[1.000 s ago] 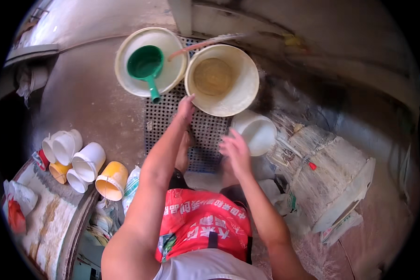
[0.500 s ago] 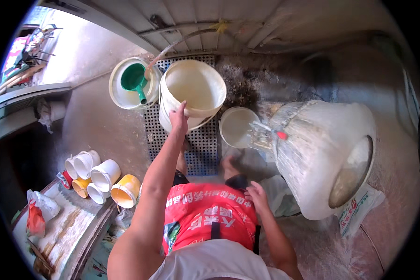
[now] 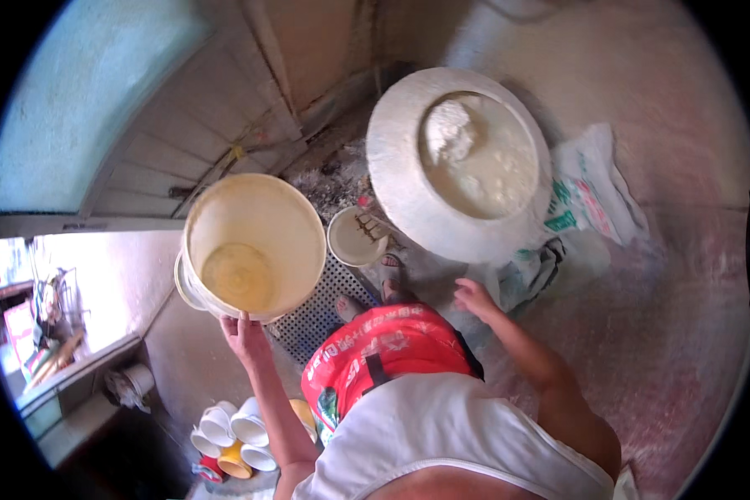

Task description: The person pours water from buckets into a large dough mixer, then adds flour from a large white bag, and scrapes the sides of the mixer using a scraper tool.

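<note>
My left hand [image 3: 246,337] is closed on the near rim of a large white bucket [image 3: 296,221]. The bucket's mouth faces up toward me, and its bottom looks yellowish; whether liquid lies in it I cannot tell. At its left side a wire handle [image 3: 180,287] hangs. My right hand [image 3: 477,300] is in the air with fingers apart, holding nothing. Beyond it stands a big white-crusted mixing drum [image 3: 400,158], its round mouth toward me. Inside the drum, a white lump [image 3: 450,132] sits in cloudy, pale liquid.
A small white bucket [image 3: 344,237] stands between the large bucket and the drum. Below them lies a perforated mat [image 3: 296,333], near my feet. Printed sacks [image 3: 596,187] lie right of the drum. Several white and yellow buckets [image 3: 250,425] cluster at lower left.
My view has turned right, bringing the drum's mouth into sight. The large bucket, still in my left hand, appears raised closer to me. My right hand has moved outward from the apron.
</note>
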Available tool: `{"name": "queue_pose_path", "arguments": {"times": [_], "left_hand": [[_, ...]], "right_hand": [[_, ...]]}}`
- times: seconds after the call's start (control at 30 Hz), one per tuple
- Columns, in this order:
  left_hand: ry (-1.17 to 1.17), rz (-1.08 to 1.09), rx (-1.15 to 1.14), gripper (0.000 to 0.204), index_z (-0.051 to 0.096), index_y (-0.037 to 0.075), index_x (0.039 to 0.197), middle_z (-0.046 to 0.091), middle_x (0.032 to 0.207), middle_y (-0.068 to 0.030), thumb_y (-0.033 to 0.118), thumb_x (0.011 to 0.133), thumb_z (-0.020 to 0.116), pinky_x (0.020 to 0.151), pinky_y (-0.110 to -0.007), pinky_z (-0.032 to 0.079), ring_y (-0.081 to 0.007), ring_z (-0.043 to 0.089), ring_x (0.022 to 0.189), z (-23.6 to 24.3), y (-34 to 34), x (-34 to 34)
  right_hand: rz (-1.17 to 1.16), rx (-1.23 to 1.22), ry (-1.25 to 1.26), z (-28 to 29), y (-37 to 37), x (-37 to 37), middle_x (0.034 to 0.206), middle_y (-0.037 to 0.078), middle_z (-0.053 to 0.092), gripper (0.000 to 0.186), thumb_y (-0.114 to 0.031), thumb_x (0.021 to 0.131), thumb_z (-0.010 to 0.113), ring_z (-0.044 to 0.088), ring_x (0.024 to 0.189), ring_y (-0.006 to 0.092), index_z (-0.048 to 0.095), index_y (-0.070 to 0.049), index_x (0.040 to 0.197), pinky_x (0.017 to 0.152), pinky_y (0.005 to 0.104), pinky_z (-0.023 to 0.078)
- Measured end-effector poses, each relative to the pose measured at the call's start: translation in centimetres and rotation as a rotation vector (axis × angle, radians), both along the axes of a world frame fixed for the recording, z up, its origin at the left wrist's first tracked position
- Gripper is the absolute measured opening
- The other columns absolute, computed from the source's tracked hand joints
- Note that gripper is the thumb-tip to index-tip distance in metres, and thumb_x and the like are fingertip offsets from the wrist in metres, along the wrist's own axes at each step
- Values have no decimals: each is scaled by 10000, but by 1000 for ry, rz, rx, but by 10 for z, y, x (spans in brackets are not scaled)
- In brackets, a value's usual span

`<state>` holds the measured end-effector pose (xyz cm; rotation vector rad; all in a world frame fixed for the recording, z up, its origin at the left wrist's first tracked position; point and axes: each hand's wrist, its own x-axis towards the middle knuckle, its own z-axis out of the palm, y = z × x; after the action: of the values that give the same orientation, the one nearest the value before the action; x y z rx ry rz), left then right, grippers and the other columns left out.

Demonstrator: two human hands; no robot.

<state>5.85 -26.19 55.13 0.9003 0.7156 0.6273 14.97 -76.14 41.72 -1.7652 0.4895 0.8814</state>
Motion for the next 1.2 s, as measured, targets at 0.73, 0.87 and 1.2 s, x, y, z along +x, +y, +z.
{"name": "queue_pose_path", "arguments": {"times": [0.73, 0.87, 1.2], "left_hand": [[-84, -334, 1842, 303, 611, 56, 907, 560, 929, -118, 98, 654, 772, 742, -435, 460, -336, 542, 881, 127, -357, 227], [-70, -370, 1912, 280, 607, 58, 902, 551, 913, -106, 90, 656, 737, 707, -435, 459, -313, 545, 852, 100, -396, 238], [-93, -483, 2171, 179, 598, 78, 853, 524, 820, -52, 120, 679, 590, 668, -374, 432, -230, 542, 798, 38, -421, 232]], "right_hand": [[-512, 232, -836, 258, -329, 194, 1066, 110, 617, 351, -139, 942, 551, 617, 876, 160, 523, -15, 1269, 722, 278, 520], [-499, 255, -913, 288, -379, 222, 1081, 117, 618, 352, -145, 949, 541, 616, 881, 162, 519, -2, 1269, 736, 275, 516], [-433, 331, -1005, 319, -407, 228, 1095, 123, 614, 380, -156, 948, 553, 610, 907, 158, 501, 7, 1287, 757, 280, 511]]}}
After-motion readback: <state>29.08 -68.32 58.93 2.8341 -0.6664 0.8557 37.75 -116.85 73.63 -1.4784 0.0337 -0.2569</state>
